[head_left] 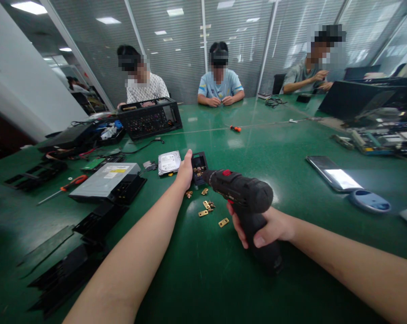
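In my right hand [257,227] is a black cordless drill [246,191] with red marks, its nose pointing left and away from me. My left hand [186,170] grips the left side of a small black box-like part [203,158] with brass-coloured pieces inside. The drill's tip is at this part's right side; whether they touch is hidden. Several loose brass plates [223,222] and small screws [210,206] lie on the table nearer to me. Just beyond my left hand rests a silver hard drive [169,163] with a white label.
On the left of the green table [176,279] lie an optical drive [105,182], a screwdriver [77,181] and black brackets [65,274]. A black computer case [149,119] stands behind them. A phone [332,173] and circuit boards [389,139] lie right. Three people sit opposite.
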`<state>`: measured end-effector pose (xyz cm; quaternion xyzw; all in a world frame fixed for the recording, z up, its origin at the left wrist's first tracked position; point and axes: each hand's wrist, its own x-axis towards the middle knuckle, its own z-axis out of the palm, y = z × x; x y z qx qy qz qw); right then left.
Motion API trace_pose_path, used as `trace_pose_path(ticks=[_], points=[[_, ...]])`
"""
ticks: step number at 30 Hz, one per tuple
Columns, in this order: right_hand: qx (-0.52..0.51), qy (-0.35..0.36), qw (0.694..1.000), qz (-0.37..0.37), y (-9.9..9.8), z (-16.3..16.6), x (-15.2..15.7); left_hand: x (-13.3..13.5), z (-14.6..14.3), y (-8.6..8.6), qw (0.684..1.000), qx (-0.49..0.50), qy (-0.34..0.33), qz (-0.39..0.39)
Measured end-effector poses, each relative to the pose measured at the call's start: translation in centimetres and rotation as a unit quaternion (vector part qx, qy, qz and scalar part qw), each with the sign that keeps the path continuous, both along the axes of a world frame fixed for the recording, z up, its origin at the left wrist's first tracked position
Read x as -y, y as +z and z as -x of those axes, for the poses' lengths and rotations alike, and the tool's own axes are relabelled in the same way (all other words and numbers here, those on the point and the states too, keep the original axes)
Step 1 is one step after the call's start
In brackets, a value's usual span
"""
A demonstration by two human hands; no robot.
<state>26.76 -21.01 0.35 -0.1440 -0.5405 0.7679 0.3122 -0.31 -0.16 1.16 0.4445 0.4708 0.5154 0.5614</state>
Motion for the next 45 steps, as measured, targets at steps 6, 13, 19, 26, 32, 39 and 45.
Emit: trace_pose_path(ticks=[6, 13, 19, 26, 32, 39, 45], points=[[0.002, -0.004, 1.000, 0.003, 0.2, 0.0, 0.0, 0.1, 0.0, 0.1, 1.000, 0.003, -0.002, -0.006], [-0.006, -0.008, 1.000, 0.018, 0.0, 0.0, 0.1, 0.1, 0.0, 0.0, 1.000, 0.005, 0.001, -0.007], [-0.003, 0.002, 1.000, 0.014, 0.0, 0.0, -0.1, 0.2, -0.1, 0.1, 1.000, 0.011, 0.008, -0.001], [-0.002, -0.002, 1.000, 0.015, -0.3, 0.1, -0.1, 0.0, -0.1, 0.0, 1.000, 0.011, 0.008, 0.000], [0.002, 0.001, 1.000, 0.006, -0.7, 0.0, -0.4, -0.1, 0.0, -0.2, 1.000, 0.009, 0.002, -0.001], [0.003, -0.001, 1.000, -0.001, -0.4, 0.0, -0.3, 0.1, 0.0, 0.0, 1.000, 0.011, 0.003, 0.004], [-0.006, 0.000, 1.000, 0.011, -0.3, 0.1, -0.1, 0.4, -0.1, 0.4, 1.000, 0.017, 0.010, 0.011]])
